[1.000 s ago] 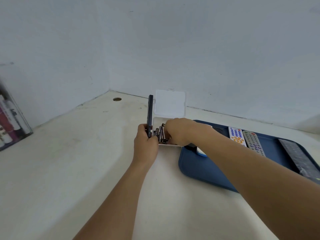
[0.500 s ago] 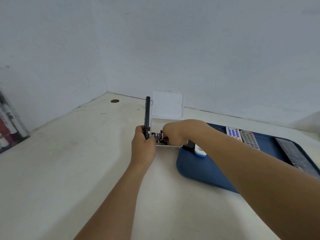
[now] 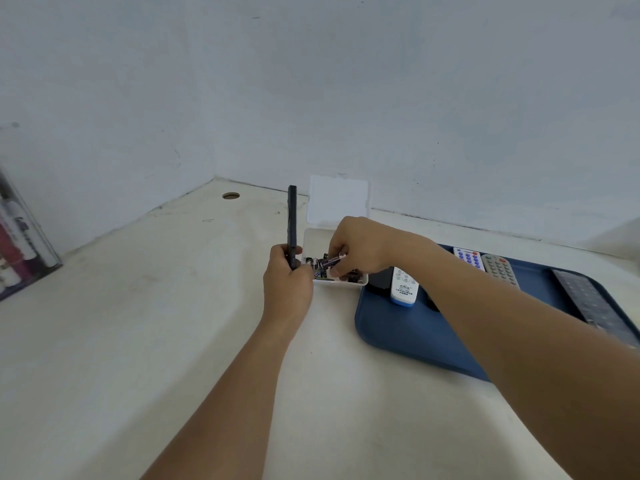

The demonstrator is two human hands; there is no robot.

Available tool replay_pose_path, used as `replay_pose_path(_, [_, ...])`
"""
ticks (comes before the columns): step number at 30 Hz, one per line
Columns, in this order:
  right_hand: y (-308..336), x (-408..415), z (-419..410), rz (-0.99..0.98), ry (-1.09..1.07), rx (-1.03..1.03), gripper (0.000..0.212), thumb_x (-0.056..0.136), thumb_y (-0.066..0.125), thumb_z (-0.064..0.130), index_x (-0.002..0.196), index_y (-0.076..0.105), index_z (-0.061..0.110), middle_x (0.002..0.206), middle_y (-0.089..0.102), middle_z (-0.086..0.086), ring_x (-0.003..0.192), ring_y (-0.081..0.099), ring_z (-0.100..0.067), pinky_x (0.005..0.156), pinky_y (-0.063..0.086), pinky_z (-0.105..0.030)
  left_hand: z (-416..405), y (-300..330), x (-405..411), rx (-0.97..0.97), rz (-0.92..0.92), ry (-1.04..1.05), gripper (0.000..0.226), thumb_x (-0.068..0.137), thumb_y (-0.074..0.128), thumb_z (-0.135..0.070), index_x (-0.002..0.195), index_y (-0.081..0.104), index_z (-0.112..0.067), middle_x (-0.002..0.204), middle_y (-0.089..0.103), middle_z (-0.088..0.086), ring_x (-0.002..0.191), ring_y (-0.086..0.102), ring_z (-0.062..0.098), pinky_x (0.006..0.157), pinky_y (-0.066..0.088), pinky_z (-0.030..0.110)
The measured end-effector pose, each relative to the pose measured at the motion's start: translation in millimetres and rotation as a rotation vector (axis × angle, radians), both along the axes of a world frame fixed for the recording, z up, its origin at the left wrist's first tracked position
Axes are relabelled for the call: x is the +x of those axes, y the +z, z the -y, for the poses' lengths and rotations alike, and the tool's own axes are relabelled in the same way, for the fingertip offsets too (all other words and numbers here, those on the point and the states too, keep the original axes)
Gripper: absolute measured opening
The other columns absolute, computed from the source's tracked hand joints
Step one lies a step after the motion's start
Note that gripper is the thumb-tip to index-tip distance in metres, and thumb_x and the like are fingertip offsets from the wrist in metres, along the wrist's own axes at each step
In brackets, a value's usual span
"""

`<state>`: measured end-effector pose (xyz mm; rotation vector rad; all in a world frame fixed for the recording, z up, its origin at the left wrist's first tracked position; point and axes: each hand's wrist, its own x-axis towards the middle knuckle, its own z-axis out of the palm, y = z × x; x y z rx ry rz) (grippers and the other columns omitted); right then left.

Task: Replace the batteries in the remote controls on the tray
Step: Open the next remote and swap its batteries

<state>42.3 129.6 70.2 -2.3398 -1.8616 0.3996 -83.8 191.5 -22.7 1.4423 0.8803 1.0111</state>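
Observation:
My left hand grips the lower end of a slim black remote and holds it upright, edge-on to me. My right hand pinches a dark purple battery just above the open white battery box, right beside the remote's base. More batteries lie in the box under my fingers. The blue tray sits to the right, touching the box, and carries a small white remote, a white remote with blue buttons, a grey remote and a long dark remote.
The box's white lid stands open against the back wall. A round cable hole is in the table's far corner. A clear case of markers stands at the left edge. My right forearm crosses over the tray.
My right hand has lifted a battery out of the box and brought it toward the remote's base. The left hand keeps the remote upright in about the same place.

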Motion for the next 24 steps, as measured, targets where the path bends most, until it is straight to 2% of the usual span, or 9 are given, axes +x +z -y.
replay_pose_path(3, [4, -1, 4, 0.003, -0.048, 0.085, 0.033, 0.078, 0.083, 0.024, 0.105, 0.072, 0.008, 0.091, 0.07, -0.005, 0.086, 0.066, -0.023, 0.073, 0.052, -0.03, -1, 2, -1, -0.028, 0.037, 0.036, 0.029, 0.089, 0.05, 0.004, 0.099, 0.053, -0.023, 0.089, 0.056, 0.008, 0.068, 0.052, 0.019, 0.057, 0.046, 0.029])
replay_pose_path(5, [5, -3, 5, 0.088, -0.093, 0.126, 0.042, 0.076, 0.085, 0.027, 0.11, 0.067, 0.012, 0.098, 0.067, -0.004, 0.09, 0.065, -0.024, 0.079, 0.055, -0.034, -2, 2, -1, -0.051, 0.062, 0.065, 0.029, 0.088, 0.05, 0.004, 0.097, 0.053, -0.024, 0.09, 0.056, 0.009, 0.068, 0.052, 0.021, 0.058, 0.045, 0.031])
replay_pose_path(7, [4, -4, 4, 0.194, -0.114, 0.201, 0.035, 0.076, 0.084, 0.027, 0.104, 0.07, 0.014, 0.097, 0.069, -0.003, 0.088, 0.066, -0.024, 0.078, 0.056, -0.036, -3, 2, -1, -0.058, 0.069, 0.077, 0.03, 0.086, 0.049, 0.003, 0.095, 0.054, -0.025, 0.09, 0.055, 0.01, 0.068, 0.051, 0.023, 0.06, 0.044, 0.034])
replay_pose_path(8, [4, -4, 5, 0.153, -0.122, 0.256, 0.027, 0.076, 0.083, 0.025, 0.099, 0.073, 0.014, 0.092, 0.072, -0.003, 0.085, 0.067, -0.023, 0.076, 0.056, -0.034, -4, 2, -1, -0.059, 0.071, 0.085, 0.03, 0.085, 0.049, 0.003, 0.095, 0.055, -0.025, 0.089, 0.055, 0.01, 0.068, 0.05, 0.023, 0.06, 0.044, 0.035])
replay_pose_path(11, [2, 4, 14, -0.411, -0.178, 0.363, 0.014, 0.082, 0.079, 0.023, 0.09, 0.079, 0.011, 0.084, 0.076, -0.007, 0.069, 0.061, -0.009, 0.067, 0.048, -0.021, -5, 3, -2, -0.056, 0.1, 0.137, 0.03, 0.084, 0.05, 0.002, 0.093, 0.055, -0.026, 0.086, 0.053, 0.008, 0.069, 0.05, 0.024, 0.064, 0.044, 0.036])
replay_pose_path(13, [-3, 8, 26, -0.829, -0.226, 0.357, 0.018, 0.092, 0.07, 0.025, 0.098, 0.078, 0.01, 0.088, 0.076, -0.002, 0.07, 0.057, -0.005, 0.066, 0.043, -0.018, -8, 4, -3, -0.047, 0.133, 0.179, 0.03, 0.083, 0.052, 0.001, 0.092, 0.055, -0.027, 0.083, 0.051, 0.009, 0.068, 0.047, 0.023, 0.064, 0.042, 0.036])
replay_pose_path(17, [-13, 9, 46, -1.514, -0.362, 0.352, 0.025, 0.103, 0.05, 0.015, 0.114, 0.069, 0.002, 0.085, 0.068, -0.006, 0.077, 0.069, -0.015, 0.068, 0.057, -0.023, -15, 4, -5, -0.054, 0.153, 0.215, 0.029, 0.081, 0.056, -0.001, 0.091, 0.054, -0.028, 0.08, 0.049, 0.009, 0.063, 0.045, 0.022, 0.06, 0.039, 0.034])
replay_pose_path(20, [-16, 11, 66, -1.787, -0.393, 0.364, 0.026, 0.104, 0.043, 0.01, 0.113, 0.066, 0.0, 0.081, 0.061, -0.007, 0.065, 0.062, -0.013, 0.054, 0.054, -0.018, -17, 4, -6, -0.037, 0.133, 0.228, 0.028, 0.082, 0.057, -0.002, 0.091, 0.054, -0.028, 0.08, 0.053, 0.007, 0.062, 0.048, 0.022, 0.058, 0.04, 0.032])
replay_pose_path(24, [-21, 15, 92, -1.876, -0.411, 0.339, 0.027, 0.104, 0.044, 0.022, 0.105, 0.064, 0.005, 0.076, 0.051, -0.003, 0.052, 0.041, -0.008, 0.039, 0.035, -0.017, -19, 3, -6, -0.047, 0.054, 0.272, 0.023, 0.081, 0.059, -0.007, 0.1, 0.059, -0.02, 0.085, 0.059, 0.006, 0.068, 0.055, 0.024, 0.063, 0.046, 0.033])
